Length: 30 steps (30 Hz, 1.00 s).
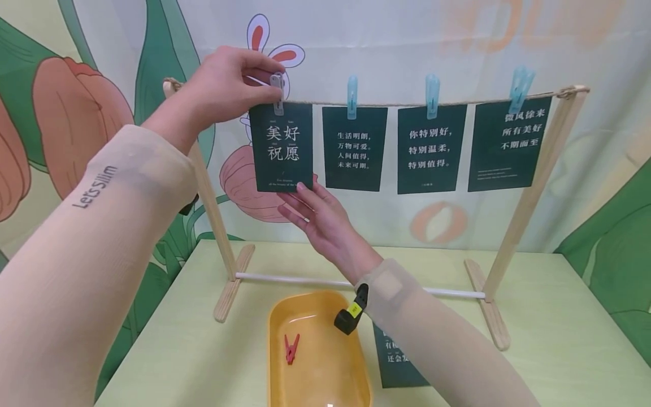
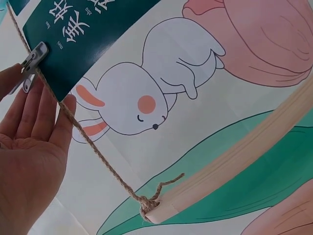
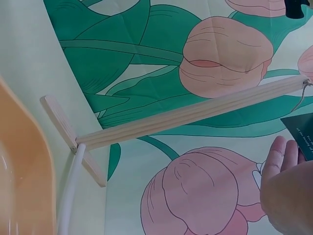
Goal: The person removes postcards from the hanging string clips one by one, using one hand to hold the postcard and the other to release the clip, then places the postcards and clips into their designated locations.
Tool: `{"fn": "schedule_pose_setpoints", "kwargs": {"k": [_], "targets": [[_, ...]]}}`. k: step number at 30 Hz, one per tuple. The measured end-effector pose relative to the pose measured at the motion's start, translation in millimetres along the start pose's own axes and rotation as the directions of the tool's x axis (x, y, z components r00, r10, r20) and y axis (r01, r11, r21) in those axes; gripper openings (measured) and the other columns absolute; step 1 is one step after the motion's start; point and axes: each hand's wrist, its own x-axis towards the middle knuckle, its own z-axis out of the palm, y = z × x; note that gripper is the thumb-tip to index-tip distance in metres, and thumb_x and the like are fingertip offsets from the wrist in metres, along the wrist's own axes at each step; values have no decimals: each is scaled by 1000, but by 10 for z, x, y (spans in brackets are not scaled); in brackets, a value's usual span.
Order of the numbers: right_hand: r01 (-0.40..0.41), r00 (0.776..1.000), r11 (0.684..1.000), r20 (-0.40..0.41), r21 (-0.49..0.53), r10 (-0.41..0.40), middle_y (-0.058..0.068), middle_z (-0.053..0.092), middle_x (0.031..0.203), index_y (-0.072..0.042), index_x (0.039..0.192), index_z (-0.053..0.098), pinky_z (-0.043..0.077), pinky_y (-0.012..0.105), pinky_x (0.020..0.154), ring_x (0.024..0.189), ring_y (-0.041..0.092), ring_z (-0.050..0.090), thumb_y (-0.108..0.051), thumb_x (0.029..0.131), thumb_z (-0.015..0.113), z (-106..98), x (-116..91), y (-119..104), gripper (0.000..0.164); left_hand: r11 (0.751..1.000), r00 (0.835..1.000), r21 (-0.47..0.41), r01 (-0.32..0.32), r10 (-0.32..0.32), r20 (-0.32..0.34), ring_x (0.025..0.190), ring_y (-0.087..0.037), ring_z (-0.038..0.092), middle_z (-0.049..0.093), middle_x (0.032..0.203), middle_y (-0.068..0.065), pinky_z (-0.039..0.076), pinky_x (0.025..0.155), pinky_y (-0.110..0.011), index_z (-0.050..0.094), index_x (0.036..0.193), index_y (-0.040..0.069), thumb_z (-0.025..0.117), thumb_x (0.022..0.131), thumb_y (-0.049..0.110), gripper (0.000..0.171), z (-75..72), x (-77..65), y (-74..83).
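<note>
My left hand (image 1: 224,85) pinches a grey clothespin (image 1: 277,93) on the twine at the top edge of a dark green card (image 1: 281,147) with white Chinese characters. In the left wrist view the clothespin (image 2: 35,58) sits across twine and card (image 2: 93,39), between thumb and fingers. My right hand (image 1: 330,226) holds the same card at its bottom edge, a fingertip showing on its front and other fingers below. The right wrist view shows just a corner of that card (image 3: 301,129) beside the hand (image 3: 288,191).
Three more green cards hang rightward, under blue clothespins (image 1: 432,96), from twine on a wooden frame (image 1: 539,181). Below, a yellow tray (image 1: 330,362) holds a red clothespin (image 1: 291,349). Another green card (image 1: 399,370) lies on the table, partly behind my right forearm.
</note>
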Motion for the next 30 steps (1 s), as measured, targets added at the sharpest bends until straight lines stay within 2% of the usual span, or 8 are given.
{"fn": "schedule_pose_setpoints", "kwargs": {"k": [9, 16, 24, 30], "targets": [[-18, 999, 999, -34, 49, 20, 12, 55, 122, -15, 121, 58, 42, 40, 92, 111, 26, 54, -19, 91, 62, -16, -38, -9, 31, 1000, 1000, -21, 4, -4, 8, 93, -13, 57, 57, 109, 2, 43, 87, -26, 53, 126, 18, 63, 91, 35, 41, -33, -20, -14], [-16, 999, 1000, -40, 21, 16, 12, 56, 121, -15, 121, 58, 42, 39, 91, 111, 27, 54, -19, 90, 63, -18, -63, -17, 32, 999, 1000, -43, -11, 11, 14, 94, -15, 57, 58, 106, 0, 43, 86, -25, 54, 122, 15, 64, 90, 31, 37, -42, -28, -11], [3, 1000, 1000, -25, -10, -3, 12, 56, 121, -13, 120, 58, 42, 39, 91, 111, 28, 54, -19, 90, 64, -50, -79, -21, 31, 996, 999, -89, -5, 1, -43, 93, -13, 58, 61, 104, 3, 43, 86, -24, 57, 119, 18, 65, 89, 32, 33, -28, -58, -18], [24, 1000, 998, -6, -66, -24, 13, 56, 120, -13, 120, 59, 42, 39, 91, 112, 29, 53, -19, 90, 63, -77, -92, -31, 30, 984, 996, -180, 8, -25, -89, 97, -15, 55, 62, 106, 2, 44, 86, -26, 60, 119, 20, 64, 89, 30, 32, -15, -95, -12]]}}
